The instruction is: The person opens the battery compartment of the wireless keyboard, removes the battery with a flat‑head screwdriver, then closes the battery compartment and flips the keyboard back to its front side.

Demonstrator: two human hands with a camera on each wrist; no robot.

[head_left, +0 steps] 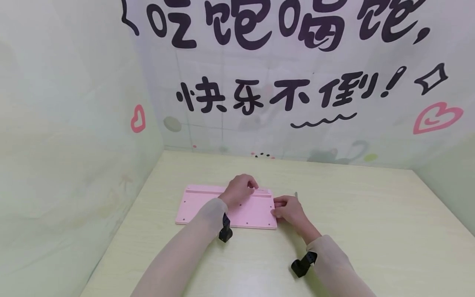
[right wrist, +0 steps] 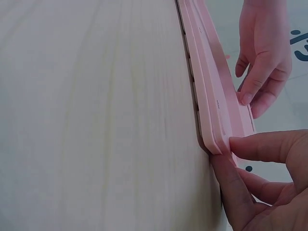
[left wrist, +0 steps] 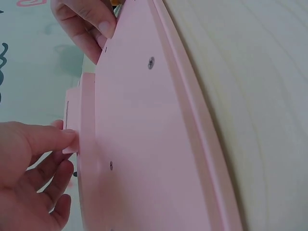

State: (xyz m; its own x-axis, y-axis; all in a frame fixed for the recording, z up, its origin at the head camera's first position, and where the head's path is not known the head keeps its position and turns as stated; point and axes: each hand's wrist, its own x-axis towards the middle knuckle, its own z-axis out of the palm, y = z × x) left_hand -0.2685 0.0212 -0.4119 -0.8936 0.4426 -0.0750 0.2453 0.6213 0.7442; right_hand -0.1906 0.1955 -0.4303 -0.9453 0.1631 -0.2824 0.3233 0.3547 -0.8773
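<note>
A pink keyboard (head_left: 196,206) lies face down on the table, its screw-dotted underside up and a raised ridge along its far edge. My left hand (head_left: 239,189) reaches across it. Thumb and fingers pinch a small pink cover (left wrist: 72,108) standing out at that ridge. My right hand (head_left: 291,210) grips the right end, thumb on top and fingers at the edge and below. In the right wrist view, key edges (right wrist: 196,102) show beneath the pink rim, and the left hand (right wrist: 264,57) is farther along at the same cover.
The pale wood table (head_left: 371,231) extends around the keyboard. A thin grey tip (head_left: 296,194) sticks up just behind my right hand. A printed cloth (head_left: 259,136) hangs at the back, and another pale cloth (head_left: 74,144) stands along the left side.
</note>
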